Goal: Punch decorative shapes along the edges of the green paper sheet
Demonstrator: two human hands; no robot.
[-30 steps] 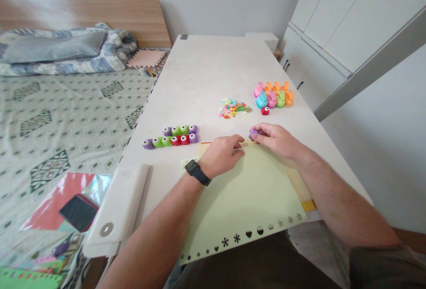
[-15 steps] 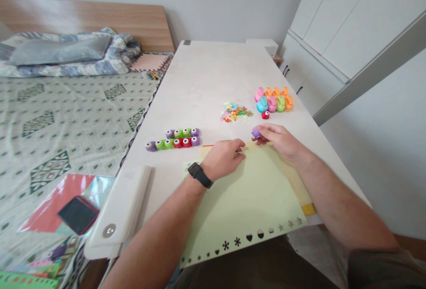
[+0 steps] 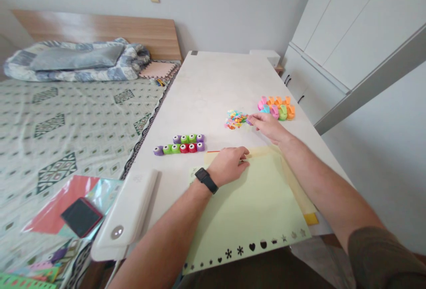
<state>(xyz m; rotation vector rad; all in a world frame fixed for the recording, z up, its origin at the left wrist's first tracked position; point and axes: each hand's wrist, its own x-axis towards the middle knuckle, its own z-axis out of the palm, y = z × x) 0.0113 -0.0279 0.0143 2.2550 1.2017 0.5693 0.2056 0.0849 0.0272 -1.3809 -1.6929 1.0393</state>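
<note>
My right hand (image 3: 269,127) is closed round a small purple craft punch (image 3: 250,120), over the near right edge of a pile of colourful paper cut-outs (image 3: 234,117). At the far edge of a light green paper sheet (image 3: 253,209), my left hand (image 3: 230,164), with a black watch on its wrist, curls its fingers and thumb on the paper. Small shapes such as hearts, stars and a crown are punched along the sheet's near edge. Under its far and right sides lies yellowish paper (image 3: 297,187).
Purple, green and red punches (image 3: 184,148) stand in two rows at left. Larger pink, orange, blue and green punches (image 3: 282,112) are grouped at right. A white device (image 3: 128,213) sits on the table's left edge; a phone (image 3: 81,217) lies on the bed beside it.
My right hand has moved away from the sheet's far edge, forward and slightly left to the cut-outs, carrying the purple punch. My left hand stays on the sheet. The view has tilted slightly.
</note>
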